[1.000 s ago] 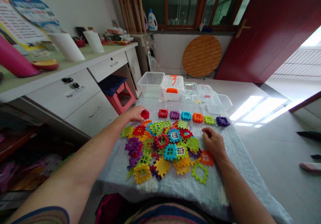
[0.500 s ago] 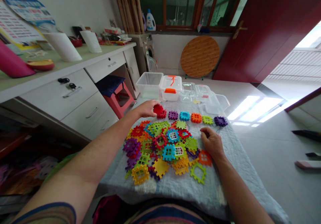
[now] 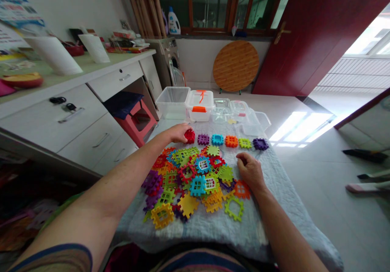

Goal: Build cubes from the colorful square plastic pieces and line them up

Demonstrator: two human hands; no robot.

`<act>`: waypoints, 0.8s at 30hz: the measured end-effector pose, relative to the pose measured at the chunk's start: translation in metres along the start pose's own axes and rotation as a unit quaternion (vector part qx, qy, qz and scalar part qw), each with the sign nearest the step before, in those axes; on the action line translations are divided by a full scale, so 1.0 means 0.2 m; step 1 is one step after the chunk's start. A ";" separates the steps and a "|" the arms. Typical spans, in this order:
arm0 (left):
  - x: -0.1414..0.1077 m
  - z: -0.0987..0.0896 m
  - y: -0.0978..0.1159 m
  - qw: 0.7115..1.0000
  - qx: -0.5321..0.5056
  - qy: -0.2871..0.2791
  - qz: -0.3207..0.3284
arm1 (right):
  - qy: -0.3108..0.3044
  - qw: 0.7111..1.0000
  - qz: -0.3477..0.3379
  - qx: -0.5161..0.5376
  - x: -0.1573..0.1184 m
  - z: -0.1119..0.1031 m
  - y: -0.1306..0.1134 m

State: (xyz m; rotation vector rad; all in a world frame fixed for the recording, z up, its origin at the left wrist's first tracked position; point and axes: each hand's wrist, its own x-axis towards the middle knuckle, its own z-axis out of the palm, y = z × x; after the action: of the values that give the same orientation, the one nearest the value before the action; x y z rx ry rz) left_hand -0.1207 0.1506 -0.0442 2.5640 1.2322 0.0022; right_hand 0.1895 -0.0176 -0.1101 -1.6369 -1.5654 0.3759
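Note:
My left hand (image 3: pixel 179 133) reaches to the left end of a row of plastic pieces, its fingers closed on a red interlocking tile (image 3: pixel 190 137). That tile sits level with the row, beside a purple tile (image 3: pixel 203 139). On the near right, my right hand (image 3: pixel 251 171) rests on the cloth with its fingers loosely curled and no piece seen in them. It lies just right of a heap of coloured interlocking tiles, close to an orange window tile (image 3: pixel 242 189). A blue window tile (image 3: pixel 202 165) lies on top of the heap.
The row continues with blue (image 3: pixel 217 139), orange (image 3: pixel 231 141), green (image 3: pixel 245 143) and dark purple (image 3: pixel 261 144) tiles. Behind it stand an open clear bin (image 3: pixel 173 103) and a lidded box (image 3: pixel 200 103) with orange clips. A cabinet and a pink stool (image 3: pixel 138 119) are on the left.
My left hand has brought the red tile down into line at the row's left end. My right hand stays beside the heap. The view has shifted slightly.

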 end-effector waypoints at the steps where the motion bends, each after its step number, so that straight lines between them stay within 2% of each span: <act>1: 0.00 0.00 0.00 1.000 0.000 -0.001 -0.003 | 0.001 1.000 -0.001 0.000 0.00 0.00 0.00; 4: 0.00 0.01 -0.01 1.000 -0.002 -0.002 -0.016 | 0.004 1.000 -0.004 0.001 -0.01 0.00 0.00; 8: -0.05 -0.04 -0.01 0.999 -0.012 0.032 -0.013 | 0.002 1.000 -0.008 0.001 -0.01 0.00 0.01; 11: -0.14 -0.08 -0.01 0.997 -0.022 0.071 -0.033 | 0.004 1.000 -0.008 -0.001 -0.01 0.00 0.02; 16: -0.36 -0.08 -0.08 0.980 -0.031 0.143 -0.136 | 0.002 1.000 -0.004 0.004 -0.01 0.00 0.02; 20: -0.56 -0.05 -0.12 0.978 -0.044 0.122 -0.165 | -0.001 1.000 -0.001 0.004 -0.01 0.00 0.01; 24: -0.74 -0.02 -0.10 0.983 -0.065 0.067 -0.159 | 0.000 1.000 0.001 -0.001 0.00 0.00 0.01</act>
State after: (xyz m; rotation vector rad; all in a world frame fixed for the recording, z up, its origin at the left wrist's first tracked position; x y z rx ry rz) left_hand -0.2305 0.0493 -0.0272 2.2634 1.6223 0.1826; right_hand 0.1905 -0.0179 -0.1107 -1.6395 -1.5653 0.3763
